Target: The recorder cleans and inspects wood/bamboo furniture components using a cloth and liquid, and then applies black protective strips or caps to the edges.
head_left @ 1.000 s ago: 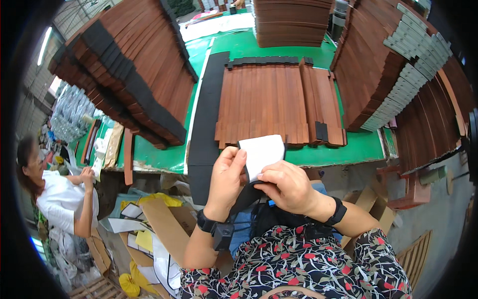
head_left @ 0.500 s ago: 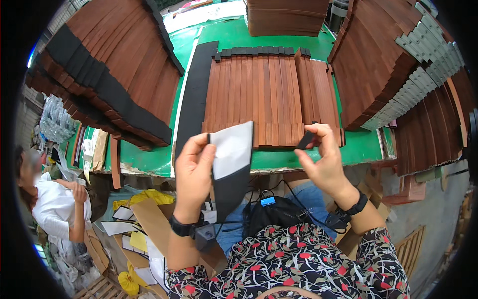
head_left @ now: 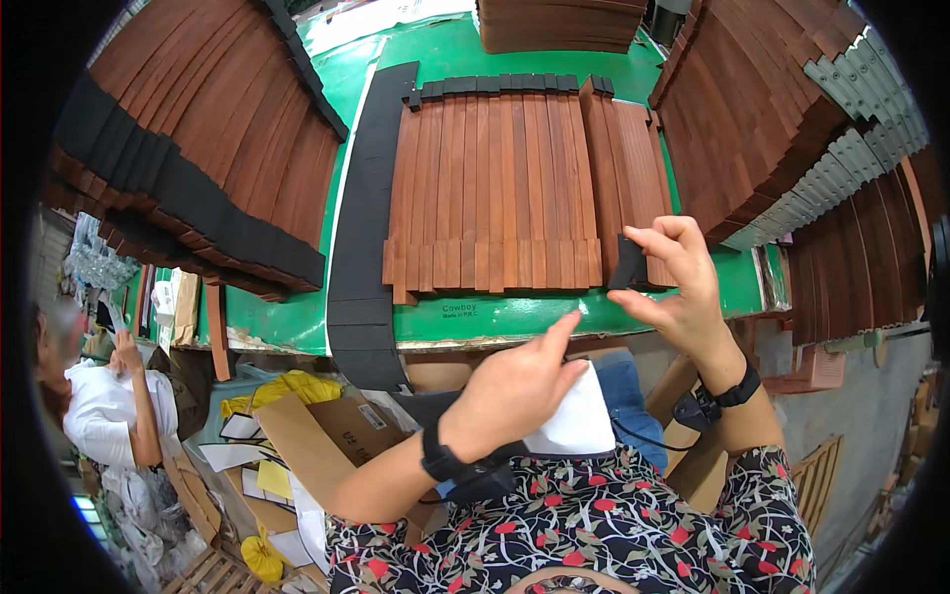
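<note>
My right hand [head_left: 688, 287] pinches a small black rectangular pad [head_left: 628, 262] between thumb and fingers, over the front end of the right-hand wooden slats. Low in front of my body, my left hand [head_left: 520, 391] is turned toward the right with its index finger stretched out. A sheet with a white part [head_left: 579, 421] and a black part is under that hand; its curled fingers appear to hold it, though the grip is hidden. A small white scrap [head_left: 582, 309] shows at the index fingertip. Reddish-brown wooden slats [head_left: 495, 188] lie side by side ahead, black pads on their far ends.
A long black strip [head_left: 361, 267] lies on the green table [head_left: 515, 322] and hangs over its edge. Tall slat stacks stand left [head_left: 237, 129] and right [head_left: 752, 119]. Below the table is an open cardboard box [head_left: 327, 445]. A person in white [head_left: 104, 411] is at the far left.
My left hand has moved down and right with the sheet, turning it sideways. The right hand has lifted slightly and shifted right with the black pad. The view has shifted a little.
</note>
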